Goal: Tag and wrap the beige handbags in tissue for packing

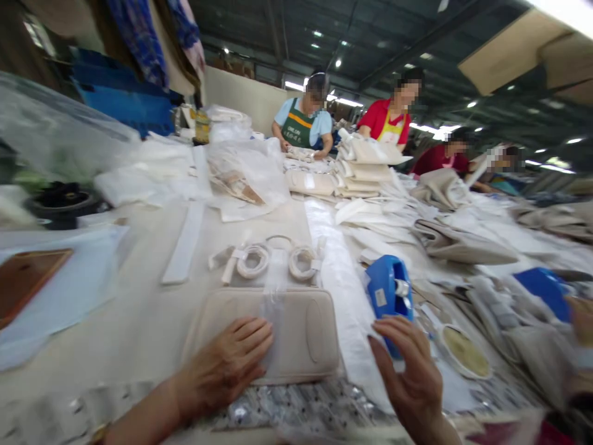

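Observation:
A beige rectangular bag (pixel 296 324) lies flat on the table in front of me. Translucent wrapping runs up its middle towards two coiled straps (pixel 254 261) at its top edge. My left hand (pixel 231 355) rests on the left half of the bag, fingers laid flat. To the right of the bag, my right hand (pixel 410 361) is raised with thumb and fingers apart and nothing visible between them. Just beyond its fingertips stands a blue tape dispenser (pixel 386 287), partly hidden by that hand.
Crumpled clear plastic (pixel 245 167) and stacked beige pieces (pixel 364 167) lie further back. A white strip (pixel 185 244) is at left, near a brown phone-like item (pixel 30 278). A second blue dispenser (pixel 542 290) and a person's hand (pixel 581 318) are at right. Several co-workers stand behind.

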Demonstrator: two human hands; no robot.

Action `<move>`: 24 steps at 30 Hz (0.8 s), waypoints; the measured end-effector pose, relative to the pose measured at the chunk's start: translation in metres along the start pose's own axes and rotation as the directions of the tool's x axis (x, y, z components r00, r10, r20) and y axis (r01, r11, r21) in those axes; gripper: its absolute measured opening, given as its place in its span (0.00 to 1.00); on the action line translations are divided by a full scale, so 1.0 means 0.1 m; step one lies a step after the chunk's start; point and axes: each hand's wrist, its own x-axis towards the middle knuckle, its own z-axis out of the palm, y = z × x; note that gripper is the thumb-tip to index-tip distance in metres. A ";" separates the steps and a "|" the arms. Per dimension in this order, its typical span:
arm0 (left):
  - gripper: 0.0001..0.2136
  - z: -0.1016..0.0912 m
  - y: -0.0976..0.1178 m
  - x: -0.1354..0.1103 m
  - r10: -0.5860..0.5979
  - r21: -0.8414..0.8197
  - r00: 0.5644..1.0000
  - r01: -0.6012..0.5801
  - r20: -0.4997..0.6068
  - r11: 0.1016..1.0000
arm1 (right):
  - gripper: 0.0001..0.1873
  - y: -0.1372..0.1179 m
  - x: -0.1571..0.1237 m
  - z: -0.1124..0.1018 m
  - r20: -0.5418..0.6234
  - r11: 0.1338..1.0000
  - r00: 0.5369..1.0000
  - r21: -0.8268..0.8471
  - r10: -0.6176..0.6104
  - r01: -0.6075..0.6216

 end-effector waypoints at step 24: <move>0.17 0.04 -0.13 -0.02 0.118 0.128 0.983 -0.101 -0.138 0.987 | 0.20 0.46 -0.74 -0.24 0.007 0.397 0.468 0.519 0.884 -0.757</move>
